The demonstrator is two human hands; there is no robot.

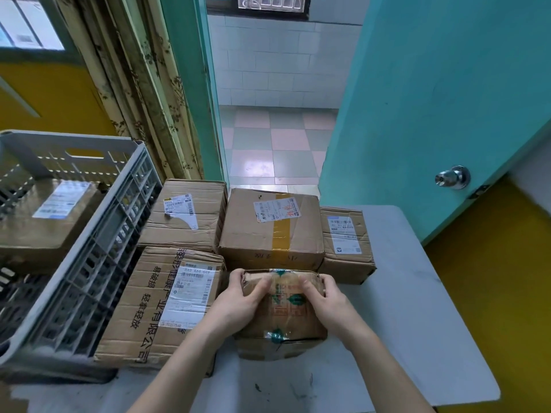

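Note:
A small brown cardboard box (283, 320) wrapped in clear tape with green marks sits on the grey table (411, 323) right in front of me. My left hand (241, 299) grips its left top edge, fingers curled over the far corner. My right hand (323, 296) grips its right top edge the same way, thumb lying across the taped top. The box touches a bigger taped box (268, 231) behind it.
Three more labelled cardboard boxes stand around: back left (185, 216), front left (161, 305), back right (346, 242). A grey plastic crate (89, 251) at the left holds another box (47, 216). An open teal door (432, 114) with a knob (453, 177) stands at the right.

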